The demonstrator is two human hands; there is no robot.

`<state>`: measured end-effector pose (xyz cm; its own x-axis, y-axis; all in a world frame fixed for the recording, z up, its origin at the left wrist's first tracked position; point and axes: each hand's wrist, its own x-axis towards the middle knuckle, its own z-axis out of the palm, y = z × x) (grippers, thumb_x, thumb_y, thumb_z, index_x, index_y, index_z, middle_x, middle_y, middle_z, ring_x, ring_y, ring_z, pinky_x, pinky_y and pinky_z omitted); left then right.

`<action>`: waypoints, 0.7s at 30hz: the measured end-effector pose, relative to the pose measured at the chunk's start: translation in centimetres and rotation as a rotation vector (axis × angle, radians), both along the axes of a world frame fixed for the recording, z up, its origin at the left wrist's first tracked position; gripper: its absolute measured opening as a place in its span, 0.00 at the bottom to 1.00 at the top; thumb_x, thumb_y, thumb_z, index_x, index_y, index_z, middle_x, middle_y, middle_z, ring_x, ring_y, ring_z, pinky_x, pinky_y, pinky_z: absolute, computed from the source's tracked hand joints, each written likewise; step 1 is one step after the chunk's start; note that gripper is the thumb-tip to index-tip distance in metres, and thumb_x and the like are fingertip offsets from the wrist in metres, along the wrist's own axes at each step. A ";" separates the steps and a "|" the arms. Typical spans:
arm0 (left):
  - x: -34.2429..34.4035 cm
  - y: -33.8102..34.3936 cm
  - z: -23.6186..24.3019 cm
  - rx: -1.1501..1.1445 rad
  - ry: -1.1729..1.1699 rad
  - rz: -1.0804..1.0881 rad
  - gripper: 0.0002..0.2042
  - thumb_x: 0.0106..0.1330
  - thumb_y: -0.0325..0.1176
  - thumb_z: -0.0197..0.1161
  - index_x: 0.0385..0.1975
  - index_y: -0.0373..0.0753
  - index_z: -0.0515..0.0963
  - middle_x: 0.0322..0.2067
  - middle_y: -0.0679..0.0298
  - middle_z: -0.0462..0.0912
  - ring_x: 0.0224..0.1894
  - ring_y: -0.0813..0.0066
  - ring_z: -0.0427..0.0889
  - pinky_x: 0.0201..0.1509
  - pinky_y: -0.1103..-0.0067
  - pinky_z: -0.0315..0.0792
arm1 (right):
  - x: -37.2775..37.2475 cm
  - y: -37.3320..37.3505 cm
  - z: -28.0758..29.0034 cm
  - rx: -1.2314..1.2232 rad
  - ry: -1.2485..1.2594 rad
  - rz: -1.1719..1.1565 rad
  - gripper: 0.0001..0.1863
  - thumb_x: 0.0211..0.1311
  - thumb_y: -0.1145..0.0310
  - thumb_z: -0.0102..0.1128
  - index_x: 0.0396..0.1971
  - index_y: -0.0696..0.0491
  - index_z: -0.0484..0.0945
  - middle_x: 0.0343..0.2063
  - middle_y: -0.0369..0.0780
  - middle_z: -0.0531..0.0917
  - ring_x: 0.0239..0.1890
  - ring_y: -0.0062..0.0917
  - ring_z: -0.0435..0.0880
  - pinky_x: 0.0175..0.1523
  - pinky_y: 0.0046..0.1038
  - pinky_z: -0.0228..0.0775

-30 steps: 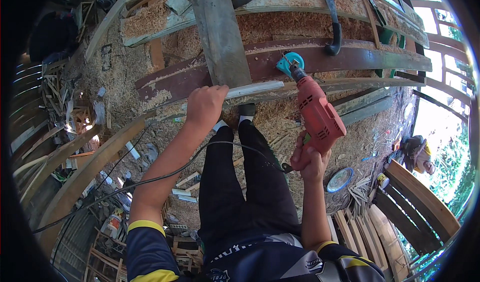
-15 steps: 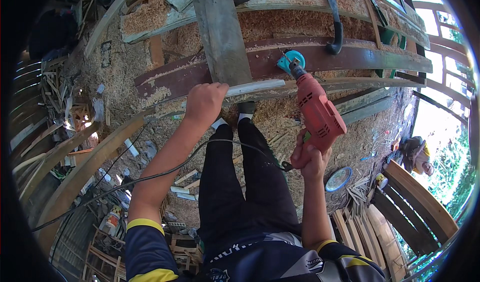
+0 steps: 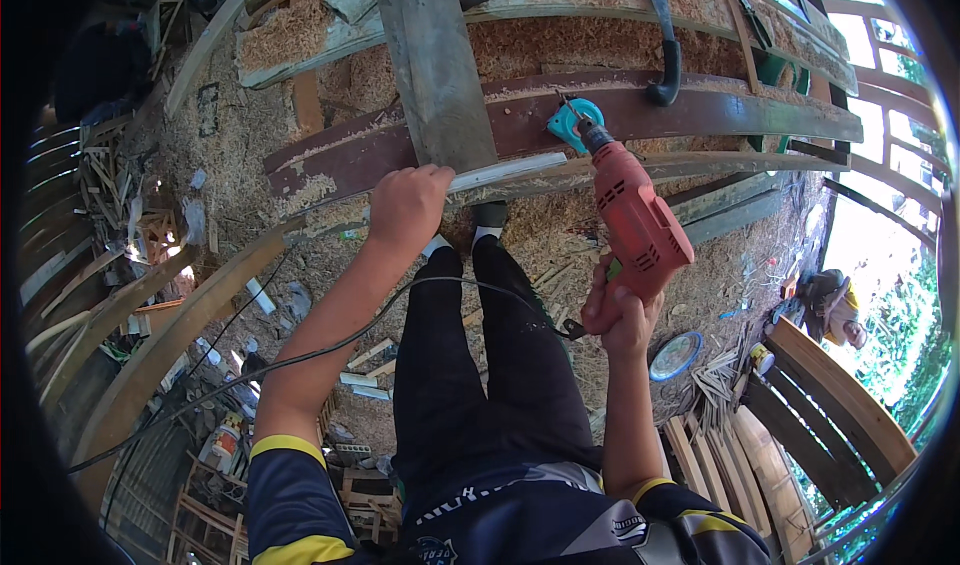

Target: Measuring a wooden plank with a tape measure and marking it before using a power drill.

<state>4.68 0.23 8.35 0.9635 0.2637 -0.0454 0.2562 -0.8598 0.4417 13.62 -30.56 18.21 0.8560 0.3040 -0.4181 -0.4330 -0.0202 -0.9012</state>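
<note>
My right hand [image 3: 625, 315] is wrapped round the handle of a red power drill [image 3: 640, 220], which points away from me over the planks. A round teal piece [image 3: 574, 123] shows at the drill's tip, above a dark reddish-brown plank [image 3: 700, 112]; I cannot tell whether it is fixed to the drill or lies on the plank. My left hand [image 3: 408, 210] is closed round a narrow whitish strip of wood [image 3: 510, 171], beside the end of a wide grey board [image 3: 432, 75]. The drill's black cable [image 3: 385, 310] crosses my left forearm.
A black-handled blade tool [image 3: 664, 75] lies across the planks at the back. Wood shavings [image 3: 285, 40] cover the far beam and the ground. Boards are stacked at the lower right, near a blue-rimmed round dish [image 3: 676, 356]. Another person [image 3: 838, 307] is at the far right.
The view has shifted very slightly. Both hands keep their hold on the drill and the strip, with almost no movement.
</note>
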 end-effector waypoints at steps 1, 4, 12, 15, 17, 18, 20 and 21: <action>0.0 0.1 -0.1 -0.011 -0.005 0.004 0.05 0.62 0.26 0.65 0.36 0.41 0.85 0.31 0.59 0.85 0.38 0.56 0.89 0.43 0.61 0.82 | 0.1 0.1 0.0 0.002 0.001 0.000 0.31 0.61 0.68 0.57 0.64 0.68 0.72 0.41 0.49 0.85 0.22 0.25 0.84 0.26 0.26 0.77; 0.3 0.1 -0.2 -0.033 0.006 0.015 0.04 0.62 0.26 0.66 0.35 0.41 0.85 0.31 0.59 0.85 0.39 0.56 0.89 0.44 0.61 0.83 | 0.3 0.5 0.1 -0.007 -0.007 -0.007 0.31 0.61 0.68 0.57 0.63 0.68 0.72 0.41 0.49 0.85 0.22 0.25 0.84 0.26 0.26 0.77; 0.5 0.8 0.0 -0.058 0.130 0.001 0.07 0.62 0.28 0.72 0.39 0.42 0.85 0.34 0.60 0.84 0.42 0.55 0.88 0.45 0.60 0.83 | 1.0 0.5 -0.6 -0.001 0.025 0.047 0.30 0.61 0.70 0.57 0.63 0.68 0.71 0.41 0.51 0.85 0.21 0.26 0.84 0.26 0.27 0.77; 1.1 1.4 0.5 -0.073 0.193 0.002 0.15 0.60 0.29 0.77 0.46 0.43 0.83 0.40 0.61 0.83 0.46 0.54 0.86 0.49 0.60 0.82 | 1.0 1.4 -0.1 -0.006 0.013 0.016 0.30 0.60 0.70 0.56 0.62 0.68 0.72 0.42 0.51 0.85 0.21 0.26 0.84 0.26 0.27 0.78; 1.5 2.0 0.8 -0.079 0.196 0.016 0.17 0.59 0.29 0.78 0.47 0.43 0.82 0.41 0.60 0.82 0.48 0.53 0.86 0.50 0.59 0.81 | 1.2 1.4 -0.3 -0.005 0.018 0.032 0.30 0.60 0.70 0.56 0.62 0.68 0.72 0.42 0.51 0.85 0.21 0.26 0.84 0.26 0.26 0.78; 1.7 2.4 0.7 -0.030 0.166 0.032 0.20 0.58 0.30 0.79 0.49 0.44 0.81 0.43 0.60 0.82 0.50 0.53 0.85 0.51 0.59 0.81 | 1.3 1.4 -0.3 -0.002 0.023 0.047 0.30 0.60 0.70 0.56 0.62 0.68 0.72 0.42 0.51 0.85 0.21 0.26 0.84 0.26 0.26 0.77; 1.9 3.2 0.4 0.018 0.137 0.050 0.23 0.57 0.31 0.81 0.51 0.44 0.80 0.45 0.59 0.81 0.53 0.53 0.83 0.52 0.59 0.80 | 1.4 1.7 -0.4 0.003 0.023 0.046 0.30 0.60 0.70 0.56 0.62 0.68 0.72 0.42 0.51 0.85 0.21 0.26 0.84 0.26 0.26 0.77; 2.0 3.5 0.2 0.002 0.116 0.058 0.25 0.56 0.32 0.82 0.54 0.44 0.80 0.47 0.59 0.79 0.55 0.52 0.82 0.54 0.59 0.80 | 1.5 1.9 -0.4 0.008 0.021 0.043 0.30 0.60 0.70 0.56 0.62 0.68 0.72 0.42 0.51 0.85 0.21 0.26 0.84 0.26 0.26 0.77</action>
